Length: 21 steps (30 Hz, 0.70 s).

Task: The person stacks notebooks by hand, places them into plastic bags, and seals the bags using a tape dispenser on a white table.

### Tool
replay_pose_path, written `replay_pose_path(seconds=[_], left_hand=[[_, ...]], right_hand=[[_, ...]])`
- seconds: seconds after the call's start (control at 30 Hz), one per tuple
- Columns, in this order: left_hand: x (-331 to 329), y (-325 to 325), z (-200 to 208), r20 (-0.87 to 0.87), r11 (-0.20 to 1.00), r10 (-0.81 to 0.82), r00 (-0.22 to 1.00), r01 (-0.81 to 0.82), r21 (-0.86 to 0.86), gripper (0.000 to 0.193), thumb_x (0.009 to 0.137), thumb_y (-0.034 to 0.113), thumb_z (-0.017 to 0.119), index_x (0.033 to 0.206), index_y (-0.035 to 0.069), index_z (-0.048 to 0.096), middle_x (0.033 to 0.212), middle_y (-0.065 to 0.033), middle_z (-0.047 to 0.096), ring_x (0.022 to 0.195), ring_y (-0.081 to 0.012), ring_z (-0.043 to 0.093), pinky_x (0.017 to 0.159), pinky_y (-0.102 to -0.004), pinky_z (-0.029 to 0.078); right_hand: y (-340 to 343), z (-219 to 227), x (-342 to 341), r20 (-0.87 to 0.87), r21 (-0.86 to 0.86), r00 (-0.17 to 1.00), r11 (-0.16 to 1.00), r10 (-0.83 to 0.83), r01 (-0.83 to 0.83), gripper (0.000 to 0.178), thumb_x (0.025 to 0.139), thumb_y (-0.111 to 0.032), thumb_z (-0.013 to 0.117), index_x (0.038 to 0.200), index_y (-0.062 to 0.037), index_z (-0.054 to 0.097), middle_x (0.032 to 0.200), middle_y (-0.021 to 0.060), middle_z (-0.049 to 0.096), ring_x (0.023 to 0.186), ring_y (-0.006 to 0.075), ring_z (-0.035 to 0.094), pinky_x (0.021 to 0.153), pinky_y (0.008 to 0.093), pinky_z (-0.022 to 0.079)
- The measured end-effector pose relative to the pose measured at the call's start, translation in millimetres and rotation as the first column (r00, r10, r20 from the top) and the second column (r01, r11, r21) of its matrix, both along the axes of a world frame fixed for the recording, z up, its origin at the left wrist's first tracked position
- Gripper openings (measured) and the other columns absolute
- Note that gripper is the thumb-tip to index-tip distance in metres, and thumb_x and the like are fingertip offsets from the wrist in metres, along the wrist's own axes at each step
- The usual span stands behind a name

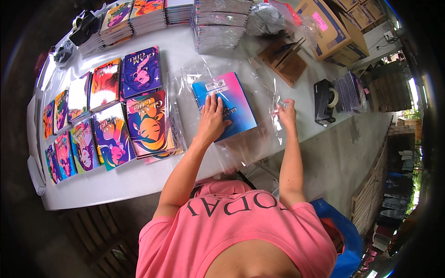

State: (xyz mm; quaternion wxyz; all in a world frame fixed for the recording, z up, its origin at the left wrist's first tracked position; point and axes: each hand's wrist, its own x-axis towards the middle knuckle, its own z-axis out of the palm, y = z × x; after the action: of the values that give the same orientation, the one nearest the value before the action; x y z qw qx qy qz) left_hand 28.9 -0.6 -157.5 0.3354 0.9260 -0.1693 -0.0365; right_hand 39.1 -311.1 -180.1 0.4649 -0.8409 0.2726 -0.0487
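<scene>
A spiral-bound notebook (pixel 239 110) in blue and pink, with a white barcode label near its far edge, lies flat on the table in front of me. Clear plastic film (pixel 265 99) spreads under and around it, with glossy creases on both sides. My left hand (pixel 212 116) rests on the notebook's cover, fingers stretched out flat. Just right of the notebook, my right hand (pixel 287 115) pinches the film's edge between thumb and fingers.
Stacks of colourful notebooks (pixel 146 121) fill the left side of the white table (pixel 116 190). Wrapped piles (pixel 220 32) stand at the back. To the right are a wooden stand (pixel 282 62), a black tape dispenser (pixel 323 102), more notebooks (pixel 348 92) and a cardboard box (pixel 331 34).
</scene>
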Motion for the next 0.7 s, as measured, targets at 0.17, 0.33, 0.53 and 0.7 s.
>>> replay_pose_path(seconds=[0.17,0.33,0.53,0.7], left_hand=[[-1,3,-6,0.039,1.000,0.008,0.999,-0.007,-0.019,0.088,0.072,0.022,0.074,0.142,-0.001,0.027,0.148,-0.0246,0.021,0.137,-0.0436,0.020,0.109,-0.0516,0.023],[0,-3,25,0.001,0.994,-0.055,0.998,0.055,-0.095,0.089,0.073,0.008,0.069,0.147,0.025,0.021,0.134,-0.0174,0.041,0.130,-0.0466,0.030,0.104,-0.0589,0.026],[5,-17,37,0.023,0.956,-0.289,0.957,0.287,0.066,0.090,0.070,-0.003,0.065,0.142,0.040,0.032,0.113,-0.0105,0.055,0.120,-0.0393,0.042,0.094,-0.0643,0.036],[13,-13,32,-0.070,0.964,-0.261,0.963,0.264,0.031,0.075,0.064,0.002,0.072,0.133,0.021,0.049,0.108,-0.0072,0.054,0.111,-0.0310,0.049,0.090,-0.0632,0.039]], right_hand=[[16,22,-15,0.144,-0.848,0.964,0.530,0.222,0.005,0.020,0.085,-0.024,0.064,0.086,-0.0041,0.063,0.079,0.0099,0.067,0.070,0.0310,0.062,0.070,0.0386,0.048],[78,83,-25,0.301,-0.273,0.924,0.950,0.234,-0.151,0.010,0.083,-0.011,0.063,0.088,-0.0051,0.069,0.082,0.0123,0.066,0.070,0.0270,0.062,0.068,0.0340,0.049],[151,88,-47,0.367,-0.489,0.711,0.774,0.600,-0.402,0.010,0.081,-0.007,0.066,0.090,-0.0065,0.069,0.080,0.0088,0.063,0.072,0.0252,0.062,0.063,0.0335,0.049],[143,72,-59,0.389,-0.127,0.643,0.729,0.660,-0.672,0.016,0.083,-0.010,0.067,0.098,-0.0054,0.067,0.089,0.0083,0.062,0.080,0.0190,0.061,0.066,0.0290,0.050]])
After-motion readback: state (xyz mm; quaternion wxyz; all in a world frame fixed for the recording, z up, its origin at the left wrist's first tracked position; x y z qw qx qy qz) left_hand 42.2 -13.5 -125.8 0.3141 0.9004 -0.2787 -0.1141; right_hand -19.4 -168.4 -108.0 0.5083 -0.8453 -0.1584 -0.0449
